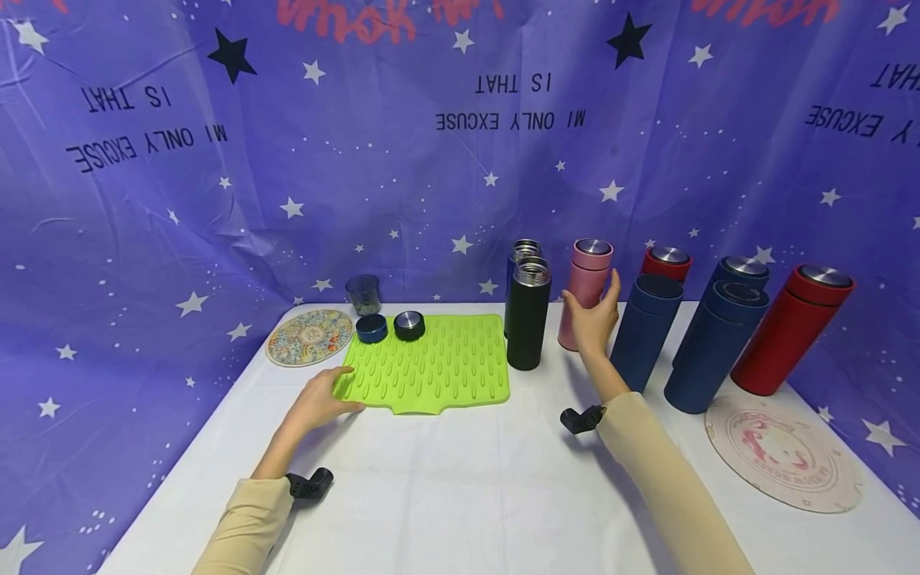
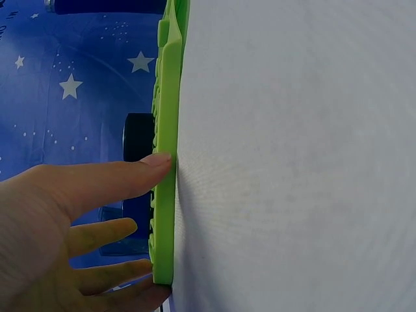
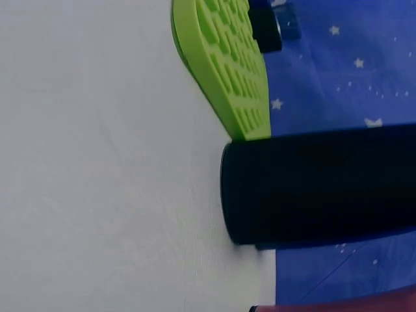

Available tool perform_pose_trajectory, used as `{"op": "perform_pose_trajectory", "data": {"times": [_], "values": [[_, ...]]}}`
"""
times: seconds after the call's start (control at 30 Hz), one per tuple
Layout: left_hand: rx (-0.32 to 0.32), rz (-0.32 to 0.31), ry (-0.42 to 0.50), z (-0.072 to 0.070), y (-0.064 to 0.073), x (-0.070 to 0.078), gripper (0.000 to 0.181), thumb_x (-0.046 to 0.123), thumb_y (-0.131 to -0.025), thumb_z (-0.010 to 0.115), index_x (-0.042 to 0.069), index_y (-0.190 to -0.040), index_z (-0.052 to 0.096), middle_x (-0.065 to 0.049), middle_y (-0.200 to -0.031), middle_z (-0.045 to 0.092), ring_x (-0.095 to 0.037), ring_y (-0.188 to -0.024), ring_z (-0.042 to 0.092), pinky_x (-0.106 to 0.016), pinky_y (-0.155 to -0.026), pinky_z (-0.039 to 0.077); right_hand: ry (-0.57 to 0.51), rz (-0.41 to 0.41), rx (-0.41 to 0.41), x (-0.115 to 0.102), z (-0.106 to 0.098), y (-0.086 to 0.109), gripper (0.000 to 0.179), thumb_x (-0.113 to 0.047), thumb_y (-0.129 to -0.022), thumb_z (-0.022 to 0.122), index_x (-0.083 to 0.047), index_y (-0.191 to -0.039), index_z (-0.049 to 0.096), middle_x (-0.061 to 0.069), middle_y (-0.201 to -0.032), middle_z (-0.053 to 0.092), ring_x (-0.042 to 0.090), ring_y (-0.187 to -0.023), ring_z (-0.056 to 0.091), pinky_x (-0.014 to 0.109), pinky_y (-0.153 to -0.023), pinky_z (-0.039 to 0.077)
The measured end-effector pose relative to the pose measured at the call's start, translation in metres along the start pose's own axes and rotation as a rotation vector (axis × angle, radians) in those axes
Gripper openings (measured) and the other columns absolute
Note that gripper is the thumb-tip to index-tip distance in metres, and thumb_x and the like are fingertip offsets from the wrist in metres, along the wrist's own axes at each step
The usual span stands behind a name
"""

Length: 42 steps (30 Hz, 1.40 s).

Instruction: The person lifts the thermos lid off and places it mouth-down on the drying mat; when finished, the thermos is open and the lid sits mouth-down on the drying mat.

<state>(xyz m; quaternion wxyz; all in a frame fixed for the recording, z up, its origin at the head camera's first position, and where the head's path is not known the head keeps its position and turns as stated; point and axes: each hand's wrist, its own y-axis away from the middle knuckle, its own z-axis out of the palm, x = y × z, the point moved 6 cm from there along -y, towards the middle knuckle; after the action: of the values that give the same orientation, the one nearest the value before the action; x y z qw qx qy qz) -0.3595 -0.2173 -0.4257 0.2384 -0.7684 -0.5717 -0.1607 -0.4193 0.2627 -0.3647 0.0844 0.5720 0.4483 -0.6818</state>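
A pink thermos (image 1: 585, 291) with a silver-topped lid stands upright, and my right hand (image 1: 594, 323) holds it, thumb at its left side and fingers at its right. In the right wrist view only a strip of this pink thermos (image 3: 351, 304) shows; the hand is hidden there. To its left stand a lidless black thermos (image 1: 528, 323) and, partly behind it, a lidless blue thermos (image 1: 511, 291). My left hand (image 1: 323, 398) rests at the left corner of a green draining mat (image 1: 438, 371), its thumb touching the front edge (image 2: 166, 169), fingers loosely extended. A blue lid (image 1: 371, 329) and a black lid (image 1: 409, 326) sit on the mat.
Several lidded thermoses stand at the right, among them a blue one (image 1: 647, 335) and a red one (image 1: 791, 331). A pink round mat (image 1: 787, 455) lies near the right edge. Back left are a patterned round mat (image 1: 309, 338) and a clear dark cup (image 1: 363, 295).
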Motion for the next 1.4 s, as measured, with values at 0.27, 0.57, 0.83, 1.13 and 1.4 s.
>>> {"op": "perform_pose_trajectory", "data": {"times": [0.27, 0.57, 0.83, 1.13, 1.4], "values": [[-0.001, 0.0, 0.01, 0.0, 0.0, 0.0, 0.074, 0.019, -0.075, 0.082, -0.011, -0.132, 0.048, -0.034, -0.132, 0.047, -0.051, -0.125, 0.04, -0.061, -0.105, 0.032, 0.026, -0.035, 0.014, 0.009, 0.007, -0.009, 0.089, -0.01, -0.077, 0.082, -0.019, -0.15, 0.032, 0.012, -0.143, 0.048, 0.035, -0.122, 0.05, 0.045, -0.107, 0.037], [-0.005, 0.019, 0.005, 0.002, 0.001, 0.001, 0.074, 0.02, -0.074, 0.083, -0.012, -0.131, 0.049, -0.034, -0.13, 0.049, -0.052, -0.123, 0.042, -0.061, -0.103, 0.034, 0.044, -0.086, 0.036, 0.003, 0.006, -0.001, 0.084, -0.012, -0.078, 0.081, -0.015, -0.148, 0.035, 0.017, -0.135, 0.054, 0.037, -0.116, 0.055, 0.046, -0.103, 0.041], [-0.015, 0.008, 0.008, -0.001, 0.001, 0.003, 0.074, 0.022, -0.075, 0.082, -0.01, -0.133, 0.048, -0.033, -0.132, 0.048, -0.05, -0.124, 0.041, -0.059, -0.105, 0.033, 0.067, -0.137, 0.016, -0.013, 0.002, 0.01, 0.087, -0.012, -0.078, 0.08, -0.013, -0.149, 0.031, 0.023, -0.131, 0.054, 0.041, -0.114, 0.054, 0.052, -0.099, 0.041], [0.011, 0.033, 0.009, -0.01, 0.001, 0.013, 0.074, 0.022, -0.077, 0.081, -0.007, -0.136, 0.046, -0.031, -0.136, 0.046, -0.05, -0.126, 0.04, -0.06, -0.105, 0.033, 0.03, -0.21, -0.069, -0.034, -0.013, 0.029, 0.083, -0.012, -0.08, 0.08, -0.009, -0.148, 0.034, 0.02, -0.133, 0.053, 0.036, -0.116, 0.055, 0.048, -0.1, 0.042], [0.054, 0.175, 0.021, -0.022, -0.001, 0.057, 0.069, 0.02, -0.08, 0.079, -0.003, -0.137, 0.048, -0.025, -0.137, 0.049, -0.046, -0.127, 0.042, -0.06, -0.104, 0.035, -0.015, -0.225, -0.19, -0.059, -0.035, 0.046, 0.084, -0.01, -0.076, 0.083, -0.008, -0.147, 0.037, 0.014, -0.136, 0.054, 0.028, -0.119, 0.056, 0.049, -0.096, 0.048]]}}
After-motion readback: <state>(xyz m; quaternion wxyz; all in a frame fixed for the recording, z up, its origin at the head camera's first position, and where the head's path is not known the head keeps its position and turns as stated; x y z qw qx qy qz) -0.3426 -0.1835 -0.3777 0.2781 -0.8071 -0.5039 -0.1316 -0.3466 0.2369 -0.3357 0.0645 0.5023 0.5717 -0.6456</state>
